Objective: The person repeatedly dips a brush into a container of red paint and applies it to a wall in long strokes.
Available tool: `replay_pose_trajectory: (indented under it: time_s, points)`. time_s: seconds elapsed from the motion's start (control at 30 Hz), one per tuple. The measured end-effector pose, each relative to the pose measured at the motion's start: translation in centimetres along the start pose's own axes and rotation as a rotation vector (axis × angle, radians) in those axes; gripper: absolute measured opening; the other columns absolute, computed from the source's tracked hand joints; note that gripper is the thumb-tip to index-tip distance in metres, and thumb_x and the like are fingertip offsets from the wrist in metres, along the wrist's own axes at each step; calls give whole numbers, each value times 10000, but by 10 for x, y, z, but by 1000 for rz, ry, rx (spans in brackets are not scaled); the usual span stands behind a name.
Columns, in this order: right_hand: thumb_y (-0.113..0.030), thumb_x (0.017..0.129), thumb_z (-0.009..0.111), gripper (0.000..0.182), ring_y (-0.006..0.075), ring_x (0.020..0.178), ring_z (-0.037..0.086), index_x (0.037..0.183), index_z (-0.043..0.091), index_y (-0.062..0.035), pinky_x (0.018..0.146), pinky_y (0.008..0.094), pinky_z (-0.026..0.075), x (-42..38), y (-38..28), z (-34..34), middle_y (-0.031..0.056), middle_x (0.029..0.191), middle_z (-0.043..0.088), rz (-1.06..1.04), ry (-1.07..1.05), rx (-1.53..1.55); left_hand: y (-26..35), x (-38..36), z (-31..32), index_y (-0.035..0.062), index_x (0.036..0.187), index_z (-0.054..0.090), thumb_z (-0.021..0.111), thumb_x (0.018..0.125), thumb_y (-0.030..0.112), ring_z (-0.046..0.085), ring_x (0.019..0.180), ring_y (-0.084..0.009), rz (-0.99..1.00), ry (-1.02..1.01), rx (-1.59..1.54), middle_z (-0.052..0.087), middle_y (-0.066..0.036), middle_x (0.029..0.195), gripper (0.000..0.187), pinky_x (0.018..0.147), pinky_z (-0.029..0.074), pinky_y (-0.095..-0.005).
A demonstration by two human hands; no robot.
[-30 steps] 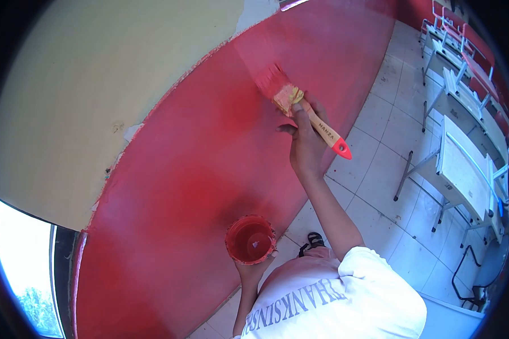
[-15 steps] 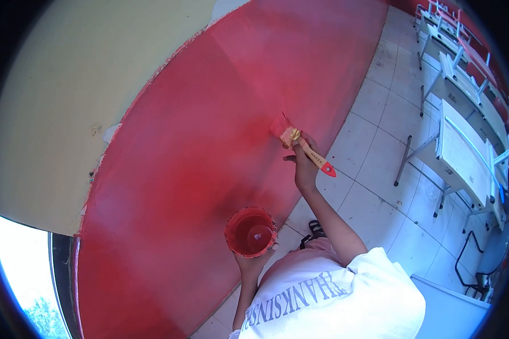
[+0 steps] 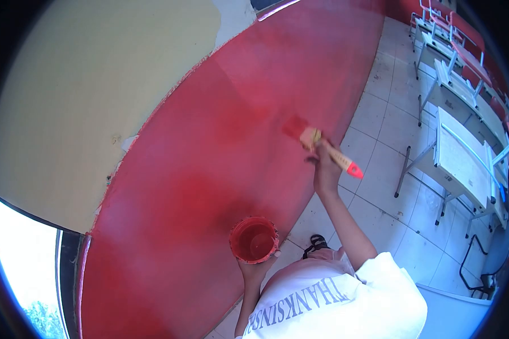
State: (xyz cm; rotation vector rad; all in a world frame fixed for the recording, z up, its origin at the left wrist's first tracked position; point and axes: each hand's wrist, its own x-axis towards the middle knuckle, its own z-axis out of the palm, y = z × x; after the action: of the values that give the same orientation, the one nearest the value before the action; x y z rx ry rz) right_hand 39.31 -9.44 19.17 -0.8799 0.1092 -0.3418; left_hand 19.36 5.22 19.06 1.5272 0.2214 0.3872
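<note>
My right hand (image 3: 327,161) is closed round the wooden handle of a wide paintbrush (image 3: 311,137). The brush's red-coated bristles point up and left, at the red-painted lower wall (image 3: 209,130); whether they touch it is hard to tell. The handle has a red tip and sticks out to the right, slightly blurred. Low in the middle, my left hand (image 3: 257,268) holds a small round bucket (image 3: 254,240) from below and beside its rim. Red paint coats the bucket, and some lies inside it.
White desks (image 3: 461,158) with metal legs and stacked chairs line the right side on a tiled floor (image 3: 373,217). A blue-grey chair (image 3: 496,248) stands at lower right. Cream upper wall (image 3: 102,107) and a bright window (image 3: 22,265) are at the left.
My right hand and the brush have moved right in the view. The bucket in my left hand sits slightly lower and further right. The camera view has shifted a little.
</note>
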Motion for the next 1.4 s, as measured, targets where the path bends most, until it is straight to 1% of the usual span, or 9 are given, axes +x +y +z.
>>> replay_pose_trajectory:
  time_s: [0.1,0.2,0.47,0.53,0.73,0.83,1.03,1.23,1.4]
  points:
    - [-178,831,583,422,166,881,596,1209,436,-64,609,279,489,19,-53,56,83,1042,549,-122,-71,132,-5,1,-2,47,1200,417,813,527,44,568,986,-200,62,-10,20,563,-83,1090,780,826,487,-329]
    - [-189,828,588,421,188,879,611,1203,439,-69,599,267,493,31,-89,94,90,1040,561,-106,-144,262,-7,0,-1,50,1198,428,802,515,37,565,993,-204,77,4,30,563,-80,1093,779,831,484,-332]
    - [-151,833,570,401,177,834,619,1193,421,-54,564,268,506,46,-81,128,91,1015,563,-126,-238,362,-17,-2,-6,55,1201,427,805,511,50,564,995,-206,78,54,44,560,-80,1097,787,828,487,-336]
    - [-200,840,576,446,180,875,614,1225,392,-70,585,266,502,47,-67,123,95,1041,563,-109,-230,289,-17,-1,-6,55,1210,406,842,531,97,567,990,-204,81,39,55,557,-88,1100,808,829,488,-335]
    - [-195,847,568,488,172,903,594,1258,352,-46,600,267,475,37,-13,75,86,1081,543,34,-155,189,-3,-2,0,64,1197,441,807,498,50,559,1009,-209,27,84,30,556,-74,1111,789,839,486,-332]
    - [-123,846,544,427,158,905,581,1230,397,-8,571,277,517,29,21,44,98,1080,518,99,-100,180,-6,-2,-4,64,1206,430,811,500,60,557,1012,-210,27,48,92,552,-74,1116,802,840,486,-332]
    - [-132,845,539,434,166,902,586,1230,395,6,582,275,531,15,82,-14,109,1085,521,165,-55,43,-11,-1,-5,58,1205,430,813,499,58,558,1008,-211,12,22,58,550,-74,1116,804,831,489,-332]
    - [-150,830,559,416,165,849,603,1197,440,8,571,262,539,4,112,-55,112,1071,539,200,-19,-96,-20,-1,-6,53,1204,430,808,506,50,558,1008,-209,54,11,80,551,-75,1113,794,834,487,-336]
    - [-178,840,558,425,160,852,596,1209,428,-13,578,256,517,3,99,-83,89,1066,533,160,-7,-199,-16,0,-2,52,1200,432,803,512,43,559,1005,-204,83,-12,74,553,-74,1107,781,833,486,-330]
